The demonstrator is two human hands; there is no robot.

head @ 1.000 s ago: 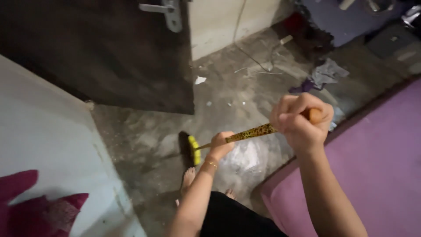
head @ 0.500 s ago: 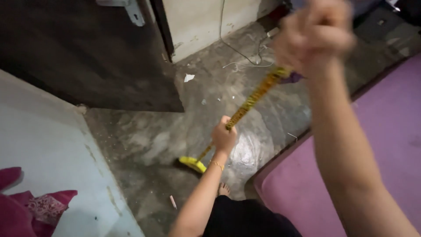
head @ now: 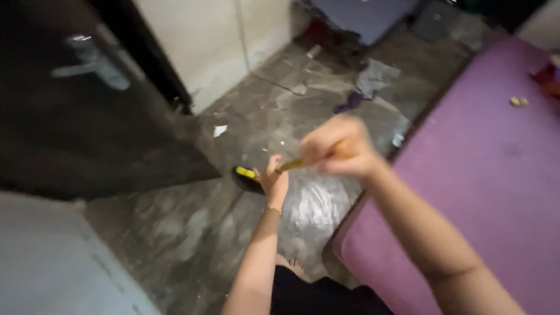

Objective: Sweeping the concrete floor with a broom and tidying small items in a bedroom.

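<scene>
A person looks down at a broom (head: 291,165) held in both fists. The left hand (head: 274,179) is closed low on the patterned handle, steering the yellow-and-black head (head: 246,175) just beyond it on the grey floor (head: 175,233). The right hand (head: 335,149), blurred, is wrapped around the handle's top for leverage. A purple bed (head: 478,192) lies to its right; paper scraps (head: 219,130) lie ahead.

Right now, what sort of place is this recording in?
Probably a bedroom in a home: a purple mattress beside a bare concrete floor, a dark door, and clothes lying about.
</scene>
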